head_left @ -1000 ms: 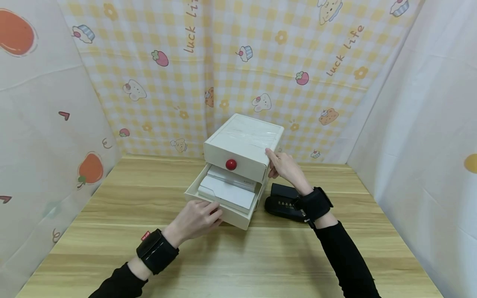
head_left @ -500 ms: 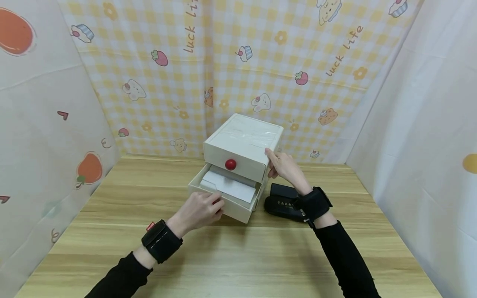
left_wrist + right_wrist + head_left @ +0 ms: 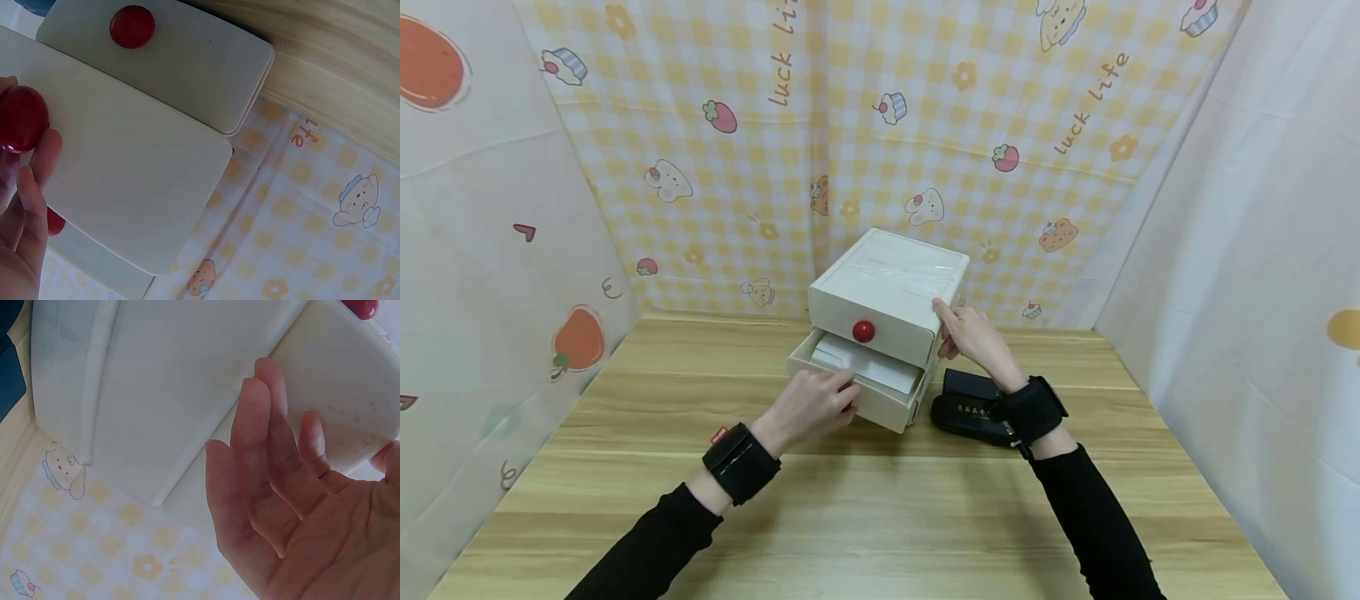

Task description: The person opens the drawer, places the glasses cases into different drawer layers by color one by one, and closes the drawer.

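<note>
A white cabinet of stacked drawers [image 3: 891,267] stands on the table, its top drawer closed behind a red knob [image 3: 863,332]. Below it, a partly pulled-out drawer [image 3: 883,407] holds white flat boxes [image 3: 880,371]. My left hand [image 3: 811,408] is at that drawer's front; in the left wrist view its fingers hold the drawer's red knob [image 3: 24,119]. My right hand [image 3: 973,335] rests at the cabinet's right upper edge, thumb on top. Its fingers lie nearly straight against the side in the right wrist view. The bottom drawer's red knob [image 3: 132,27] shows in the left wrist view.
A black case with gold lettering [image 3: 970,417] lies right of the cabinet, with another black item [image 3: 970,383] behind it. A yellow checked cloth [image 3: 880,150] hangs behind the wooden table [image 3: 850,533]. White curtains [image 3: 1240,208] flank both sides.
The lower open drawer has slid further into the cabinet, hiding more of the white boxes. My left hand has moved forward with it. The right hand has stayed in place.
</note>
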`<control>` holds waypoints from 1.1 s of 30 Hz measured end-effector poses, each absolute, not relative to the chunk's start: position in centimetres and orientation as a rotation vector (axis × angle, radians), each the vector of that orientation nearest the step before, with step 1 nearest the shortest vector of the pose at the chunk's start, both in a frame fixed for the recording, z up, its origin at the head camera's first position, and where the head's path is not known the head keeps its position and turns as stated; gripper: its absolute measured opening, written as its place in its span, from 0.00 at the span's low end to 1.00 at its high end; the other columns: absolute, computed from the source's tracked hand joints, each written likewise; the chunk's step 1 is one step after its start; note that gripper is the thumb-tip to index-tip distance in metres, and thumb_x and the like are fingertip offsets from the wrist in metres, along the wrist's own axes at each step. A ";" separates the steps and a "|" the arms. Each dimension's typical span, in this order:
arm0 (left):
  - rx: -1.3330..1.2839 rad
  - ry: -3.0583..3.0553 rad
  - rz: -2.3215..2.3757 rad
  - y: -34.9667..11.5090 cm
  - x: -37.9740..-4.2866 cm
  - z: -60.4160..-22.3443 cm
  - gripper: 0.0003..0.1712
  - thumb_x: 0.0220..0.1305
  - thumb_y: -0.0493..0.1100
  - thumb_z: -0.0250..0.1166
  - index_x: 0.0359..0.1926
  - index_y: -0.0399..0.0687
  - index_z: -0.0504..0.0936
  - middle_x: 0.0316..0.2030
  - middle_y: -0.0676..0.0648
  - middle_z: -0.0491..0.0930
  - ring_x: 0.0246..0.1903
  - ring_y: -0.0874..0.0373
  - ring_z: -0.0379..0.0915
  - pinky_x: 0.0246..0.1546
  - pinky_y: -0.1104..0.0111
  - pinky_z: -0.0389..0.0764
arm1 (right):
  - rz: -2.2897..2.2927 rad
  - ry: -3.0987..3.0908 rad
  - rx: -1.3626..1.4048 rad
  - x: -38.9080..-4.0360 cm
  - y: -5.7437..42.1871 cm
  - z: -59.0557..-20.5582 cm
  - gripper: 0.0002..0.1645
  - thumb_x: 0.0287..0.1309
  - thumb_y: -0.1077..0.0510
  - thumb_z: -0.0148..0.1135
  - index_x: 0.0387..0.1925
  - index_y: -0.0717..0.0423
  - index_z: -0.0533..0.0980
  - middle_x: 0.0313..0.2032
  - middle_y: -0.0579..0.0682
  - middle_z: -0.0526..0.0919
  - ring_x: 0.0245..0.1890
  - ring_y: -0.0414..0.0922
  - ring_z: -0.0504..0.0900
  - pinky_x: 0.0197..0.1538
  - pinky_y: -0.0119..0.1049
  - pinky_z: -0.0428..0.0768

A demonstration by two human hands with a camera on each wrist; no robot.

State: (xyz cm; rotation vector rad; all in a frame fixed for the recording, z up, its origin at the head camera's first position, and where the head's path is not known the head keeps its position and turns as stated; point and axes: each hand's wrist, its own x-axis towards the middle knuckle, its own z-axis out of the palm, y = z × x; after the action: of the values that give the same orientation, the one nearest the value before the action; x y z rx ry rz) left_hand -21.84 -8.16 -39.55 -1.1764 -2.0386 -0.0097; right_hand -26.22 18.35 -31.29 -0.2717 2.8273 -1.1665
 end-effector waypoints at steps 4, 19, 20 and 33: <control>-1.160 -2.076 -0.007 -7.6 -22.7 -39.5 0.13 0.44 0.45 0.74 0.25 0.49 0.76 0.26 0.53 0.74 0.15 0.66 0.67 0.14 0.77 0.63 | -1.165 2.830 -0.271 -26.3 18.3 -31.3 0.40 0.69 0.34 0.34 0.30 0.64 0.76 0.24 0.59 0.85 0.19 0.42 0.82 0.32 0.36 0.83; -1.056 -2.097 -0.029 -5.7 -25.5 -40.3 0.10 0.48 0.43 0.73 0.30 0.47 0.80 0.32 0.50 0.81 0.21 0.60 0.76 0.15 0.73 0.71 | -1.191 2.824 -0.293 -26.1 18.5 -31.5 0.39 0.70 0.34 0.33 0.31 0.63 0.76 0.26 0.62 0.84 0.20 0.43 0.82 0.34 0.36 0.83; -1.048 -2.096 -0.025 -5.6 -25.6 -40.4 0.10 0.49 0.43 0.73 0.31 0.47 0.80 0.33 0.50 0.82 0.22 0.60 0.77 0.16 0.73 0.72 | -1.195 2.823 -0.289 -26.1 18.5 -31.5 0.39 0.70 0.34 0.33 0.31 0.63 0.76 0.26 0.62 0.84 0.20 0.43 0.82 0.34 0.36 0.83; -0.960 -2.097 -0.052 -4.9 -25.9 -41.4 0.09 0.50 0.44 0.73 0.31 0.48 0.83 0.32 0.49 0.84 0.22 0.58 0.77 0.16 0.73 0.74 | -1.187 2.835 -0.294 -26.0 18.4 -31.5 0.40 0.70 0.34 0.34 0.30 0.63 0.76 0.25 0.61 0.85 0.20 0.42 0.82 0.34 0.36 0.82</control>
State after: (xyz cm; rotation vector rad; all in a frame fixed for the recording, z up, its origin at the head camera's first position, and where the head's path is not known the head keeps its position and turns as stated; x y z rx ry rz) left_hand -25.95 -4.90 -41.39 -0.9597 -2.0967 -0.0520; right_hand -26.04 18.38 -31.50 -0.2936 2.8352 -1.1872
